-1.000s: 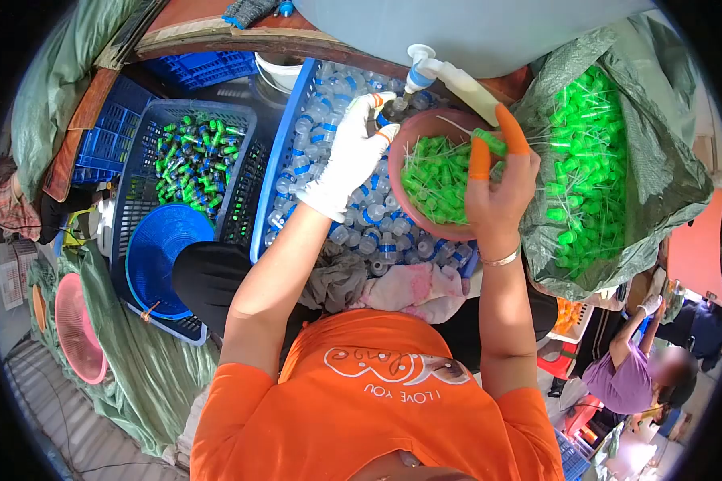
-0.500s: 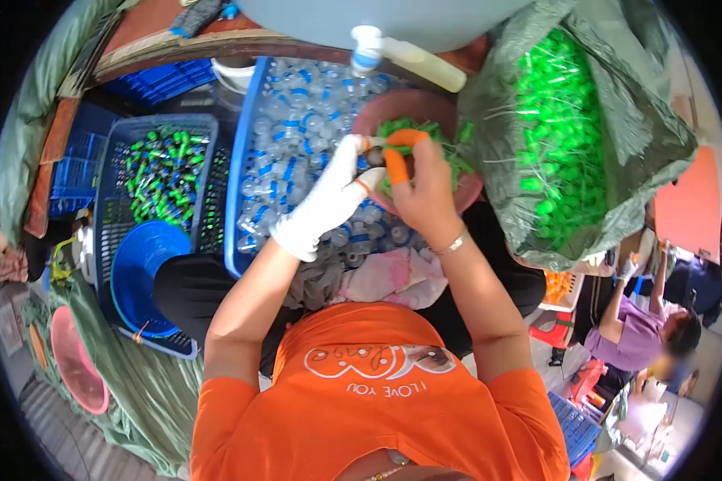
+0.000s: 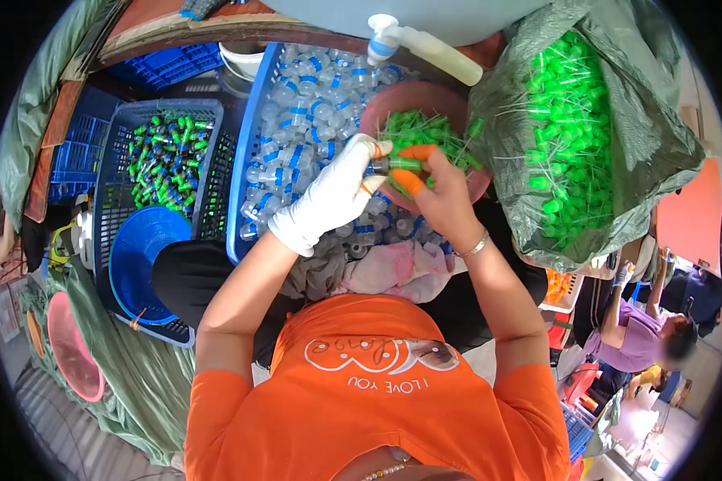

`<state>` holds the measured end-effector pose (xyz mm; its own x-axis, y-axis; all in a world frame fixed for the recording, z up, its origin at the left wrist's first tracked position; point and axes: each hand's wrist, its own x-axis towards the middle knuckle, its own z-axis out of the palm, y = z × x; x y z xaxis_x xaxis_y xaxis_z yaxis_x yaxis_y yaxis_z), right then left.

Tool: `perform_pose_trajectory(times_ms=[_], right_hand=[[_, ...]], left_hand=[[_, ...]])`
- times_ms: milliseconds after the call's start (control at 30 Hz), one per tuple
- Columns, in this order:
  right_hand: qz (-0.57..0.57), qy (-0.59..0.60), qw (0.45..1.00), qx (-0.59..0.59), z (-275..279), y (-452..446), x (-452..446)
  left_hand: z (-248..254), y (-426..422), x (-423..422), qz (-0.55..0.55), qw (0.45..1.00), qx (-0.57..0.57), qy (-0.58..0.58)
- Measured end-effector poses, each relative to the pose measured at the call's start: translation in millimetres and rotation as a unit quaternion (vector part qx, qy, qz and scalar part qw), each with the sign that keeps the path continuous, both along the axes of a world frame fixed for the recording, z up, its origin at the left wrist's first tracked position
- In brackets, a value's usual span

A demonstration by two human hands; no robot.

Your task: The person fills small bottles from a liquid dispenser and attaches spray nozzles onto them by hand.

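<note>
My left hand (image 3: 329,192), in a white glove with orange-tipped fingers, grips the dark body of a small bottle (image 3: 379,165). Orange covers are on the fingertips of my right hand (image 3: 443,192), which pinches the bottle's green cap (image 3: 405,163). The bottle lies sideways between both hands, partly hidden by fingers. Just beyond it, a pink bowl (image 3: 377,104) holds green caps with thin clear tubes (image 3: 421,128). Below and left of my hands, a blue crate (image 3: 241,176) is filled with small clear bottles with blue bands (image 3: 301,108).
At left, a dark blue basket (image 3: 212,144) holds green-capped bottles (image 3: 164,164), with a blue basin (image 3: 140,248) at its near end. To the right, a grey-green sack (image 3: 497,152) contains green caps (image 3: 569,144). A person in purple (image 3: 630,333) sits farther right.
The bottle with its green cap now shows between my hands. My right hand has shifted slightly down and right, uncovering more caps in the bowl. The camera view has moved a little.
</note>
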<state>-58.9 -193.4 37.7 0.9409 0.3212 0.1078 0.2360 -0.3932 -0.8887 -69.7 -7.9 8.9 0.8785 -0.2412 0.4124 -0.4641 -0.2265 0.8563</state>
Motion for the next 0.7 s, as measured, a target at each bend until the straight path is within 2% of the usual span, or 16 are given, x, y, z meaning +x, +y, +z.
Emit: perform_pose_trajectory(times_ms=[133, 267, 367, 400, 500, 633, 667, 700], right_hand=[[0.04, 0.051, 0.997, -0.032, 1.9, -11.1, -1.4], [0.045, -0.127, 0.981, -0.141, 19.2, -5.4, -4.6], [0.048, -0.261, 0.941, -0.211, 29.4, 2.1, -5.6], [0.05, -0.261, 0.941, -0.208, 27.5, 0.6, -6.5], [0.134, -0.151, 0.953, -0.225, 21.1, -10.4, -11.9], [0.087, -0.204, 0.942, -0.252, 17.7, -5.7, -16.5], [0.088, -0.202, 0.942, -0.253, 19.2, -4.1, -17.1], [0.115, -0.244, 0.928, -0.257, 21.5, -2.8, -17.2]], left_hand=[[5.2, 0.2, -8.7, -0.025, 0.996, 0.074, -0.035], [4.2, 4.9, -13.0, -0.034, 0.993, 0.102, -0.052], [3.6, 14.2, -16.5, -0.092, 0.968, -0.009, 0.234], [2.1, 14.9, -18.2, -0.088, 0.968, -0.007, 0.235], [-1.3, 10.3, -25.5, -0.127, 0.978, -0.023, 0.165], [2.3, 9.4, -32.4, -0.079, 0.991, 0.048, 0.102], [3.4, 11.5, -33.2, -0.079, 0.99, 0.046, 0.103], [5.2, 16.0, -33.8, -0.106, 0.982, 0.006, 0.154]])
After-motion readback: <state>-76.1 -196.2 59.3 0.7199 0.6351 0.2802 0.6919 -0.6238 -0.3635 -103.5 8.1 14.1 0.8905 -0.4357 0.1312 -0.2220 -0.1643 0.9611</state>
